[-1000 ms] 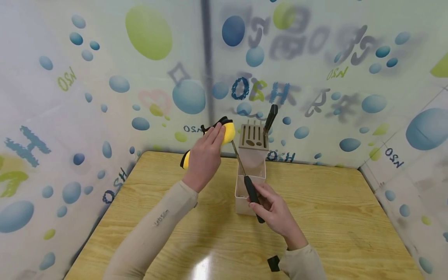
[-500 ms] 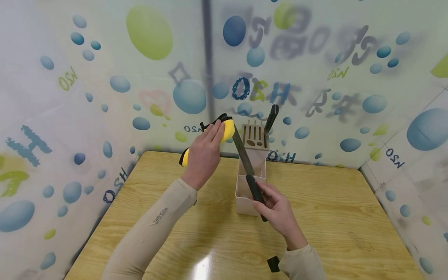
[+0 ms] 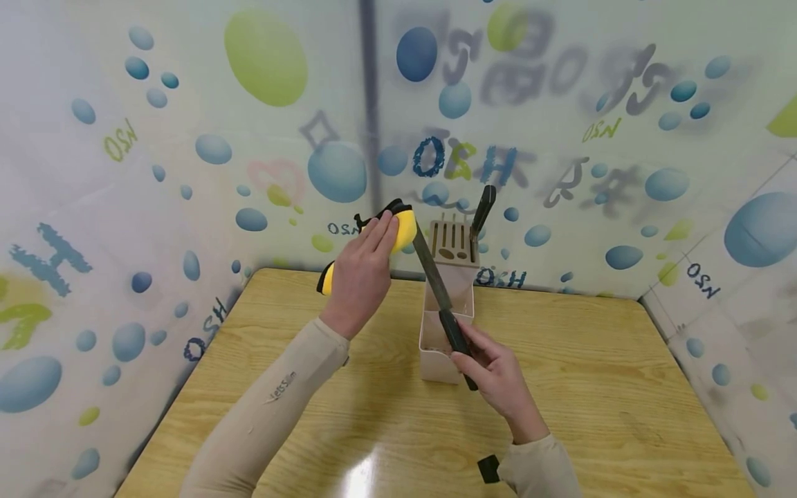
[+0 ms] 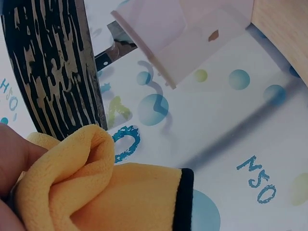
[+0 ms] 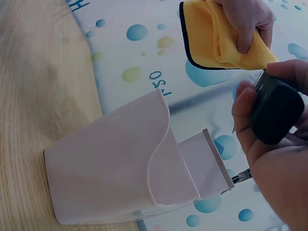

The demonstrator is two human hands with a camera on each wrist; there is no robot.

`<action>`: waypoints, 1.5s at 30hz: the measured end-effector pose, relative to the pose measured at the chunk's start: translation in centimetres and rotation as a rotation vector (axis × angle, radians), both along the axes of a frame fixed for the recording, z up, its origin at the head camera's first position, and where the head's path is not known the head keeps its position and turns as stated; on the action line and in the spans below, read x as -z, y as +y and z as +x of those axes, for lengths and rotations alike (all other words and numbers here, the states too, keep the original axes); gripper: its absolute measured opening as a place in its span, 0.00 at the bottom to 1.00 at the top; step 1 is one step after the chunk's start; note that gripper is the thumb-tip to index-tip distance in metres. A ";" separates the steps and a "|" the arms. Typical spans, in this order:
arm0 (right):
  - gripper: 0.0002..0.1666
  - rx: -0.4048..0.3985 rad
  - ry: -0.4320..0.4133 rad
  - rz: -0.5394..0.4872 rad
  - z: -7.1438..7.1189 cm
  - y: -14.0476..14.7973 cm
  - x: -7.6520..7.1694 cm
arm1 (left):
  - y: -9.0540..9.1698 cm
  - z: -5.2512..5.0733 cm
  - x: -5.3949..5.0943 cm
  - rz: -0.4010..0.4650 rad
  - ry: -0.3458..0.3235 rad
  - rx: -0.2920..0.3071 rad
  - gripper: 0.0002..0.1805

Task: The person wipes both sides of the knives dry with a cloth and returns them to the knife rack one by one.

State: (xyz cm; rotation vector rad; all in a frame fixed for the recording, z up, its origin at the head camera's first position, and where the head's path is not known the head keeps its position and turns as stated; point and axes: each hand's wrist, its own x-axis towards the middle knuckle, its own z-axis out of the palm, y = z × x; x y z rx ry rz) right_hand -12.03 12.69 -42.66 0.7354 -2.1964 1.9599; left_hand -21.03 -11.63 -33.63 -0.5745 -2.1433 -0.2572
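Note:
My right hand (image 3: 498, 377) grips the black handle (image 3: 457, 349) of a knife. Its blade (image 3: 429, 263) slants up and left, with the flat side facing the head camera. At the blade's far end, my left hand (image 3: 362, 273) holds a yellow cloth (image 3: 406, 232) edged in black. Seen from the left wrist, the broad blade (image 4: 53, 67) carries dark and light streaks and runs down behind the bunched cloth (image 4: 130, 192), which hides its tip. The right wrist view has the handle's butt (image 5: 278, 110) between curled fingers and thumb.
Behind the knife stands a pale knife holder (image 3: 436, 366) with open compartments in front and a slotted brown top (image 3: 454, 242). Another black-handled knife (image 3: 483, 207) stands in that top. The wooden table (image 3: 579, 387) meets patterned walls at its back and sides.
One second ago the blade appeared nearly edge-on; it has since turned to show its flat side. The handle has shifted slightly right, while the left hand and cloth have barely moved.

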 end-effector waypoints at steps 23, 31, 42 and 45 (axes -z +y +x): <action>0.33 0.058 0.004 0.026 -0.1 -0.2 -0.1 | 0.5 0.8 1.1 -0.043 -0.024 0.033 0.25; 0.32 0.053 0.021 0.031 -0.1 -0.1 -0.1 | 0.8 1.2 1.7 -0.086 -0.015 0.046 0.25; 0.32 0.047 0.033 0.022 -0.1 -0.2 -0.3 | 1.4 2.1 2.4 -0.120 -0.010 0.055 0.27; 0.32 0.050 0.036 0.025 -0.1 -0.2 -0.3 | 1.5 2.4 2.6 -0.132 -0.015 0.053 0.28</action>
